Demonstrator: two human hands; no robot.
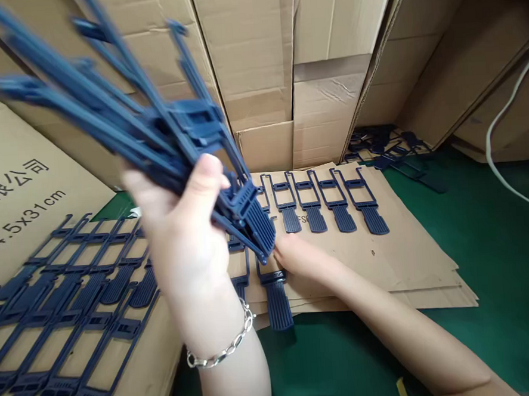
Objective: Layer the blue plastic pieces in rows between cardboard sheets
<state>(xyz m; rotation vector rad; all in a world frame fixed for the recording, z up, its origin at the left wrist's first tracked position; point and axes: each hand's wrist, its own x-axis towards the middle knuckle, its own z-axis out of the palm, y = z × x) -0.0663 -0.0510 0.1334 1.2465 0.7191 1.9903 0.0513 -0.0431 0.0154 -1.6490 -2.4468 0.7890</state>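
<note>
Frames of dark-blue plastic with ribbed paddle ends (200, 127) fill the left hand (181, 233), thumb pressed across the bundle, held high, probably to clear the flat brown cardboard sheet (403, 261). The right hand (291, 253) reaches low to a single blue frame (279, 307) at the sheet's near edge; its fingertips are hidden, so I cannot tell whether they grip. Beyond, a row of matching frames (317, 218) lies spaced, apparently so each sits separate; at left, overlapping blue frames (88, 292) cover another cardboard piece (145, 369).
</note>
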